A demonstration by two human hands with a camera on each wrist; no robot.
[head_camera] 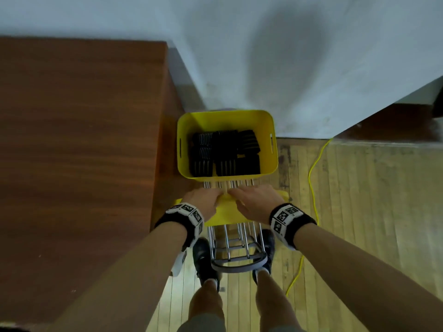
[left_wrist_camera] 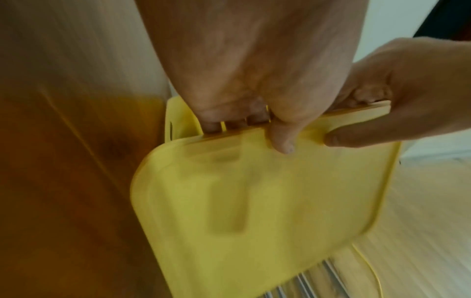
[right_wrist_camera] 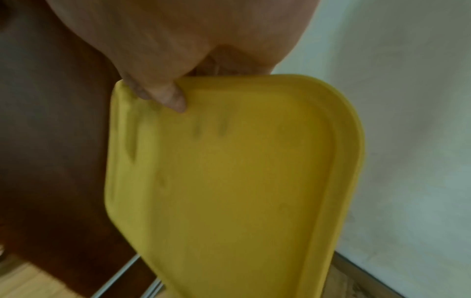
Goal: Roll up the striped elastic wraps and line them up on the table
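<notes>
A yellow bin (head_camera: 273,149) stands on a metal rack, right of the wooden table (head_camera: 76,140). Several black rolled wraps with light stripes (head_camera: 225,152) lie packed inside it. Both my hands hold a flat yellow lid (head_camera: 227,212) by its upper edge, just in front of the bin. My left hand (head_camera: 206,200) has its thumb (left_wrist_camera: 282,139) on the lid's face (left_wrist_camera: 267,201) and its fingers curled behind the edge. My right hand (head_camera: 254,202) pinches the same edge, thumb (right_wrist_camera: 173,98) on the lid's face (right_wrist_camera: 229,181); in the left wrist view the right hand (left_wrist_camera: 397,113) shows beside the left one.
A chrome-barred rack (head_camera: 235,245) stands between my shoes. A yellow cable (head_camera: 311,188) runs along the plank floor at the right. A pale wall (head_camera: 287,56) rises behind the bin. A dark wooden piece (head_camera: 395,121) sits at the far right.
</notes>
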